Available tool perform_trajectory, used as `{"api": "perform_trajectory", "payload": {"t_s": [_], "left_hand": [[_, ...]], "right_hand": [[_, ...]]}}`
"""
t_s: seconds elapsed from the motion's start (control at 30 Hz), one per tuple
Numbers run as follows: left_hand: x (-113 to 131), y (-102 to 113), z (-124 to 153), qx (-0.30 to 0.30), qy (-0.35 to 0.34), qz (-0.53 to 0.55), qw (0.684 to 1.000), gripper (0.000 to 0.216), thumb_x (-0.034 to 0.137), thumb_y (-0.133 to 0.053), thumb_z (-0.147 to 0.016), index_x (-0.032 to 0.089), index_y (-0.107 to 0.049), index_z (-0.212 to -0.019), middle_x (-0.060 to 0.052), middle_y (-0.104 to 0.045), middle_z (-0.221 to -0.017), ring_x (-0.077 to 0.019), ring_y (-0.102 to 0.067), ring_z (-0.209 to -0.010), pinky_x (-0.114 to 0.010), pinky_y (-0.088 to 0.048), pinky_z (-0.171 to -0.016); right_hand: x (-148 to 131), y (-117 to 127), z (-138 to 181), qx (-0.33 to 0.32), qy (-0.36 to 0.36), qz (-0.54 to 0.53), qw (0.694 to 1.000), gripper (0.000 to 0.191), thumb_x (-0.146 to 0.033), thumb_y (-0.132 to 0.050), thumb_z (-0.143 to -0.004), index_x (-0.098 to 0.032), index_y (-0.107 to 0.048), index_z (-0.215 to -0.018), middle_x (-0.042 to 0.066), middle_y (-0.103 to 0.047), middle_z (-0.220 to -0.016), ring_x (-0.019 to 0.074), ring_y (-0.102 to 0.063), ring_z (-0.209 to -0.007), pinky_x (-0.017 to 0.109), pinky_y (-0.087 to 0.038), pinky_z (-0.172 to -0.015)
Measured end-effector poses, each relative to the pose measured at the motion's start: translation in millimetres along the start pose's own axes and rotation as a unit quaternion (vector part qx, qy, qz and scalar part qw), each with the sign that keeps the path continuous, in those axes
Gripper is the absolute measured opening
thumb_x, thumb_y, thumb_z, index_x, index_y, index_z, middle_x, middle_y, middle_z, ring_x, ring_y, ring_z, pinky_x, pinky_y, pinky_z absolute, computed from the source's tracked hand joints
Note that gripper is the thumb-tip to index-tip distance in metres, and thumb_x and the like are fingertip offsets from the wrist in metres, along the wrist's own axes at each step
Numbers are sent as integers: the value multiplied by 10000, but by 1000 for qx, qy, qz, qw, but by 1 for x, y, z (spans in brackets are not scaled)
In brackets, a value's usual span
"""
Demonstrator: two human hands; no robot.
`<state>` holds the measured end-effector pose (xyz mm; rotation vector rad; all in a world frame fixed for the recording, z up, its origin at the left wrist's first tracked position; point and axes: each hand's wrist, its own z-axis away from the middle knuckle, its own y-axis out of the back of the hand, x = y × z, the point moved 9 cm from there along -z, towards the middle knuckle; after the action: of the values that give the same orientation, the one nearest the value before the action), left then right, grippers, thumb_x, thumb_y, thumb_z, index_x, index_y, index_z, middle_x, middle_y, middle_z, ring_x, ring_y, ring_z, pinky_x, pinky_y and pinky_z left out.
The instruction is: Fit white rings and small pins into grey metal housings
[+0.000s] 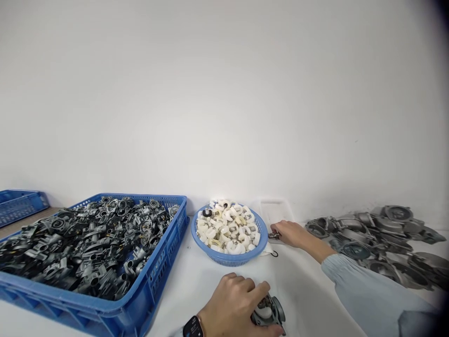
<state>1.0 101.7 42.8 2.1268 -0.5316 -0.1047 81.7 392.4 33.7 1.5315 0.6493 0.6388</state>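
Observation:
My left hand [233, 304], with a watch on the wrist, is closed over a grey metal housing [269, 313] that rests on the white table near the bottom edge. My right hand [289, 232] reaches out to the right of a round blue basket [228, 257] of white plastic pieces. Its fingers pinch a small dark metal part [273, 236] beside the basket's rim. A small black ring [274, 254] lies on the table just below that hand.
A large blue crate [154, 276] full of dark metal castings stands at the left, another blue crate [21, 201] behind it. A heap of grey metal covers [379, 238] lies at the right. A clear plastic tray [275, 208] sits against the white wall.

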Motion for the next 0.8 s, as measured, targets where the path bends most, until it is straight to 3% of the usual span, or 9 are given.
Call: {"api": "perform_trajectory", "payload": {"t_s": [0.27, 0.47, 0.6, 0.67, 0.8], "left_hand": [[-3, -3, -1, -4, 0, -4, 1000, 646, 720, -842, -675, 231, -697, -1070, -16, -666, -640, -264, -699, -551, -353, -550, -548], [-5, 5, -5, -17, 18, 22, 999, 535, 619, -891, -672, 231, -689, -981, -5, -688, -651, -253, -716, -573, -325, -563, -568], [-5, 8, -5, -21, 34, 74, 996, 495, 526, -873, -732, 248, -700, -1103, 5, -725, -710, -250, -740, -627, -327, -598, -628], [-4, 9, -4, -23, 43, 101, 994, 473, 492, -866, -743, 256, -701, -1118, 3, -748, -754, -254, -753, -665, -334, -612, -661], [-2, 13, -4, -37, 68, 160, 984, 418, 372, -839, -744, 272, -691, -1122, 7, -780, -853, -251, -765, -749, -329, -615, -705]], "right_hand": [[25, 24, 3, 42, -16, -72, 996, 315, -141, -550, -820, -204, -751, -1054, 94, -756, -971, 267, -694, -883, 304, -404, -671], [30, 41, 27, 65, -15, -156, 986, 341, -232, -480, -878, -220, -785, -1032, 68, -778, -1016, 243, -701, -853, 324, -473, -741], [4, 55, 66, 95, 12, -207, 974, 393, -340, -446, -942, -243, -790, -1106, 69, -774, -1042, 241, -683, -830, 341, -492, -767], [-22, 60, 90, 121, 49, -273, 953, 401, -396, -450, -964, -241, -798, -1091, 85, -769, -1032, 246, -666, -803, 356, -500, -758], [-79, 47, 132, 139, 107, -386, 906, 324, -402, -501, -1002, -247, -775, -1081, 67, -739, -1003, 206, -629, -716, 324, -497, -673]]}}
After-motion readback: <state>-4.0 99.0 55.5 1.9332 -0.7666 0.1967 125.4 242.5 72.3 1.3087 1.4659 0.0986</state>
